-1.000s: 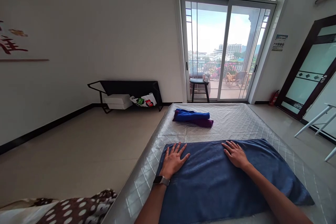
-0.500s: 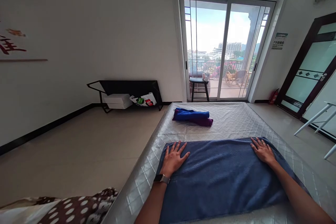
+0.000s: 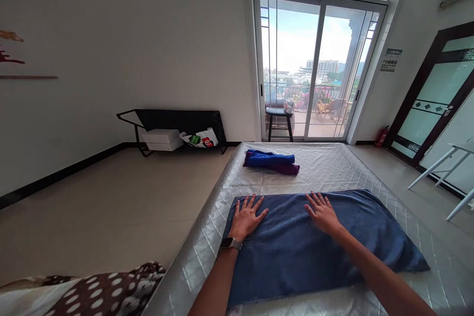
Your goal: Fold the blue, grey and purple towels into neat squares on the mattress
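Note:
A dark blue towel (image 3: 289, 252) lies spread across the silver-white quilted mattress (image 3: 207, 237) in front of me. My left hand (image 3: 247, 218), with a watch (image 3: 231, 243) on its wrist, rests flat on the towel's far left corner, fingers spread. Over the middle of the towel's far edge is my right hand (image 3: 323, 212), its fingers apart and nothing held; whether it presses on the cloth I cannot tell. Farther back on the mattress lie a folded bright blue cloth (image 3: 272, 158) and a purple cloth (image 3: 289, 169) beneath it.
Brown polka-dot bedding (image 3: 107, 291) is at the lower left. A black rack (image 3: 174, 121) with white boxes (image 3: 162, 140) and a printed bag (image 3: 200, 139) stands by the wall. Beyond the mattress are a stool (image 3: 279, 116) and sliding glass doors (image 3: 314, 69). A white stool (image 3: 444, 168) is at right.
My right hand has moved left from the towel's far right corner to the middle of its far edge. My left hand stays in place. The towel's right end looks slightly rumpled.

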A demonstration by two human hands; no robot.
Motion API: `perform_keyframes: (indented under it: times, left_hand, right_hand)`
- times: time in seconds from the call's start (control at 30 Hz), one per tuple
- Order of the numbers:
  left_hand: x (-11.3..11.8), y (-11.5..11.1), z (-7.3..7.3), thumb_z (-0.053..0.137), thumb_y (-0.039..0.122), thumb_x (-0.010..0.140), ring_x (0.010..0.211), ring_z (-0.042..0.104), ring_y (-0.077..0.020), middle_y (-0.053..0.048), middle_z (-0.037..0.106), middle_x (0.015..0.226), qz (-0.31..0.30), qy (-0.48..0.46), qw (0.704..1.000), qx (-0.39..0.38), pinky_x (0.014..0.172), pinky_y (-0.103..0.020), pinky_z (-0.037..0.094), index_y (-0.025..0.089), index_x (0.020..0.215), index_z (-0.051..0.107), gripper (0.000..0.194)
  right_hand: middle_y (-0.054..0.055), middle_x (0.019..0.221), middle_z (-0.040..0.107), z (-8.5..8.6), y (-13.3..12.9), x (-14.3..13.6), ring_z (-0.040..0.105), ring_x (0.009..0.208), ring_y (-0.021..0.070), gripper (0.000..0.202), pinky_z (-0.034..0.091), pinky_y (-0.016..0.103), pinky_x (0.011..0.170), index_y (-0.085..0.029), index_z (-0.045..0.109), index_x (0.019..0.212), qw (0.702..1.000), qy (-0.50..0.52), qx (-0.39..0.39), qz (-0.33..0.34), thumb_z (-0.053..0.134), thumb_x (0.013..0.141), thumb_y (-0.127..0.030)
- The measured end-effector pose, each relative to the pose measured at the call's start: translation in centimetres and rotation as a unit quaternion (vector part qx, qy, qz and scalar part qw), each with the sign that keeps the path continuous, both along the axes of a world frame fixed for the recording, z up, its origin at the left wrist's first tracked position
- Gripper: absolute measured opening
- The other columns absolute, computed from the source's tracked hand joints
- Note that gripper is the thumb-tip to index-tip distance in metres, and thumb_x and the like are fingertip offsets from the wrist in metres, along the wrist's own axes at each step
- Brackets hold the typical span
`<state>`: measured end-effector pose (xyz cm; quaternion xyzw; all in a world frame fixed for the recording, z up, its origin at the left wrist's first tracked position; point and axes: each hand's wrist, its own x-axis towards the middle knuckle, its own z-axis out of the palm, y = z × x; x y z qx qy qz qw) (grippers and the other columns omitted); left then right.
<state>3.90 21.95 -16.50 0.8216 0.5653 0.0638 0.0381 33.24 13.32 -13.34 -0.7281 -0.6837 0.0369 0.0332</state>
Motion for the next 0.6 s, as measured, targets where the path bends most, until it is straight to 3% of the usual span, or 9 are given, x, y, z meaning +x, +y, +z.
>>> perform_keyframes:
  times: [0.13,0.27,0.43,0.6]
  left_hand:
    - [-1.3,0.4,-0.3,0.031,0.064,0.097,0.150,0.024,-0.0312,-0.006,0.031,0.162,0.035,0.015,0.999,0.002,0.121,-0.052,0.017,0.032,0.153,0.034,0.065]
    - [-2.6,0.9,-0.9,0.027,0.065,0.097,0.150,0.023,-0.0309,-0.009,0.029,0.162,0.080,0.019,0.997,0.010,0.120,-0.049,0.020,0.028,0.154,0.033,0.068]
    - [-2.7,1.2,-1.5,0.029,0.066,0.097,0.149,0.025,-0.0322,-0.013,0.028,0.162,0.082,0.028,0.996,0.021,0.120,-0.048,0.021,0.027,0.154,0.033,0.069]
    - [-2.7,1.4,-1.8,0.031,0.065,0.097,0.149,0.025,-0.0333,-0.012,0.029,0.162,0.085,0.033,0.996,0.024,0.119,-0.049,0.023,0.029,0.154,0.033,0.068]
  right_hand:
    - [0.001,0.164,0.021,-1.0,0.0,-4.1,0.012,0.152,0.0227,0.061,0.010,0.048,0.122,-0.031,0.025,0.157,0.997,0.048,-0.027,0.052,0.023,0.101,-0.055]
    - [0.000,0.164,0.020,-0.7,-0.7,-3.1,0.012,0.152,0.0208,0.061,0.011,0.046,0.123,-0.030,0.025,0.157,0.997,0.052,-0.034,0.054,0.023,0.102,-0.055]
    - [-0.002,0.163,0.024,-1.2,-2.4,2.4,0.017,0.152,0.0200,0.059,0.014,0.046,0.123,-0.030,0.028,0.156,1.000,0.016,-0.021,-0.003,0.025,0.102,-0.051]
    - [0.000,0.163,0.028,-2.2,-5.1,11.2,0.021,0.150,0.0222,0.060,0.020,0.047,0.122,-0.028,0.030,0.156,0.994,-0.021,-0.015,-0.108,0.025,0.100,-0.049]
